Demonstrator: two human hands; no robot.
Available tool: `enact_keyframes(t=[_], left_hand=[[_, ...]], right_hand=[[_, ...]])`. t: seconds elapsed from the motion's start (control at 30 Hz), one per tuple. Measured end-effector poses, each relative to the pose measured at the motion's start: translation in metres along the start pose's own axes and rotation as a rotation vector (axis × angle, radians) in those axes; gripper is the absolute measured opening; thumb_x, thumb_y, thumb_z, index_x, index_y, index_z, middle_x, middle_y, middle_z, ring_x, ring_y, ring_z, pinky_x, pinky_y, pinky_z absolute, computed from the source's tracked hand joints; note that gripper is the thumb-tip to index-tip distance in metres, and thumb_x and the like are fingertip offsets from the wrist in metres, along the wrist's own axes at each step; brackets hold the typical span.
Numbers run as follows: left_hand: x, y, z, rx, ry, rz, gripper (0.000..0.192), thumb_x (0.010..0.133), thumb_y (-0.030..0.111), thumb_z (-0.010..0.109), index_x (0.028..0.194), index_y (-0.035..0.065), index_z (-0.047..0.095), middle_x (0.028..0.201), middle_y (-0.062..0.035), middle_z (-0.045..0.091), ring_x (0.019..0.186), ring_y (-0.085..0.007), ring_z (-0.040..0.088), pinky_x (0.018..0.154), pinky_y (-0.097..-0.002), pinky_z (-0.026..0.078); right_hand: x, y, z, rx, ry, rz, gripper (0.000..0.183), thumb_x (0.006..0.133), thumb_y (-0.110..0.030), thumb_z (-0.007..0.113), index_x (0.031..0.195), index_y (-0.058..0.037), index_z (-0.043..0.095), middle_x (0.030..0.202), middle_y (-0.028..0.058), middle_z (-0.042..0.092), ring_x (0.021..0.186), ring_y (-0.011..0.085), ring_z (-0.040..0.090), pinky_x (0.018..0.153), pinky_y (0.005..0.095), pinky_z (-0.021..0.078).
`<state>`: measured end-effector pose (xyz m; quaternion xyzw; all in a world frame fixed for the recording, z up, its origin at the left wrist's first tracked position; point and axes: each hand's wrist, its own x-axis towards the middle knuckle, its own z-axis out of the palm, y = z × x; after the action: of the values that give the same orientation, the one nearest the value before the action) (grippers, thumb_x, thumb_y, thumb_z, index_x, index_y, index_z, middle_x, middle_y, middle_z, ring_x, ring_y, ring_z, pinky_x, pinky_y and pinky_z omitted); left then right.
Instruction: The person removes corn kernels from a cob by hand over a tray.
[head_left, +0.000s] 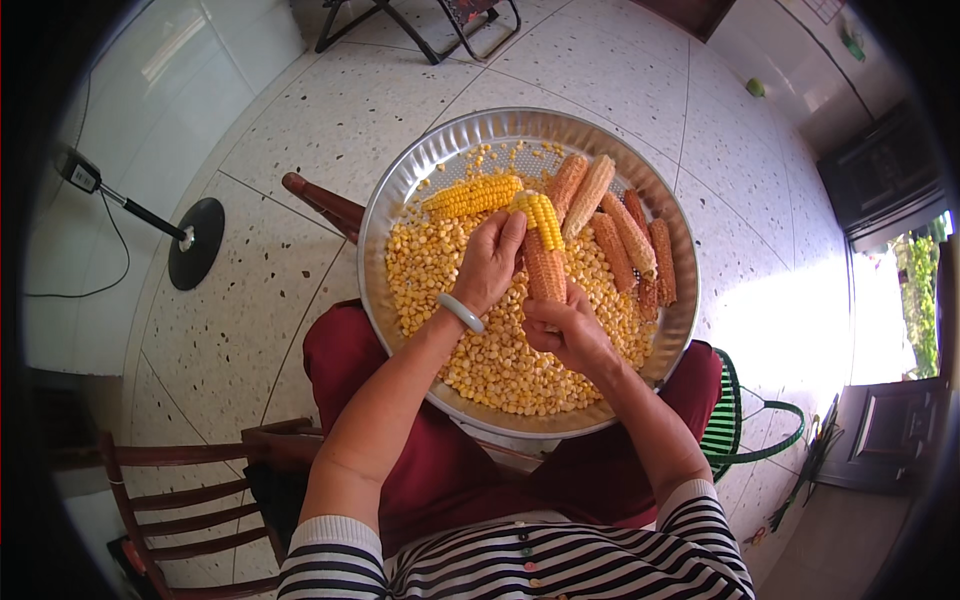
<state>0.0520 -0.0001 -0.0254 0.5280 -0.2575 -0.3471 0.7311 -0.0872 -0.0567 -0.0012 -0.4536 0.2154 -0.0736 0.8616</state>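
Note:
A partly shelled corn cob (546, 259) is held over a round metal tray (386, 195). Yellow kernels cover its upper part; the lower part is bare and reddish. My right hand (566, 326) grips the bare lower end. My left hand (491, 259), with a pale bangle on its wrist, has its thumb and fingers against the kernel-covered upper part. Loose corn kernels (510, 371) spread thickly across the tray. A cob full of kernels (472, 195) lies at the far left inside it. Several bare cobs (628, 232) are heaped at the right side.
The tray rests across my lap. A wooden chair (195, 495) stands at lower left, a black round stand base (196, 244) at left. To the right is a green striped basket (726, 420) with a looped handle. A folding chair's legs (397, 26) stand on the tiled floor ahead.

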Motion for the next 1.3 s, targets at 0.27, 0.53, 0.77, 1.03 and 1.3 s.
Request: enact_keyframes(t=[0.27,0.53,0.77,1.03,1.3], left_hand=[[0.006,-0.017,-0.007,0.372,0.017,0.169,0.032,0.101,0.027,0.044,0.083,0.0007,0.048,0.063,-0.0063,0.046,0.056,-0.0135,0.041,0.052,-0.031,0.037],[0.006,-0.017,-0.007,0.144,0.014,0.035,0.022,0.1,0.021,0.046,0.086,0.0035,0.046,0.064,-0.0024,0.046,0.054,-0.0103,0.045,0.048,-0.0278,0.037],[0.003,-0.007,-0.006,0.061,0.245,-0.069,0.022,0.098,0.025,0.05,0.093,0.0048,0.045,0.064,0.0,0.047,0.054,-0.0072,0.046,0.047,-0.0237,0.039],[0.001,-0.003,0.005,0.154,0.167,0.08,0.034,0.095,0.039,0.057,0.092,0.0063,0.049,0.061,0.0025,0.05,0.051,-0.0043,0.04,0.044,-0.021,0.03],[0.0,0.003,-0.003,-0.088,0.019,-0.134,0.035,0.094,0.04,0.058,0.087,0.0057,0.051,0.064,0.0033,0.052,0.053,-0.0022,0.042,0.045,-0.0191,0.031]], right_hand=[[0.0,0.002,-0.004,0.072,-0.014,0.047,0.017,0.085,-0.005,0.056,0.072,-0.0068,0.044,0.055,-0.0007,0.041,0.04,0.0061,0.034,0.038,0.0226,0.023],[0.003,0.0,-0.011,0.347,-0.1,0.135,0.017,0.086,-0.005,0.055,0.072,-0.0073,0.045,0.056,-0.0024,0.039,0.041,0.0048,0.034,0.039,0.0217,0.0239],[0.002,0.003,-0.006,0.068,-0.033,0.031,0.017,0.084,-0.005,0.056,0.072,-0.0067,0.045,0.057,-0.0011,0.041,0.041,0.0058,0.035,0.037,0.0226,0.0242],[0.004,0.006,-0.003,-0.022,0.05,-0.016,0.013,0.083,-0.004,0.058,0.078,-0.0043,0.046,0.057,0.001,0.043,0.04,0.0075,0.036,0.037,0.024,0.0243],[0.003,0.004,-0.002,-0.022,0.037,-0.01,0.012,0.083,-0.004,0.058,0.081,-0.0039,0.046,0.057,0.0008,0.042,0.04,0.0072,0.036,0.036,0.0234,0.0238]])
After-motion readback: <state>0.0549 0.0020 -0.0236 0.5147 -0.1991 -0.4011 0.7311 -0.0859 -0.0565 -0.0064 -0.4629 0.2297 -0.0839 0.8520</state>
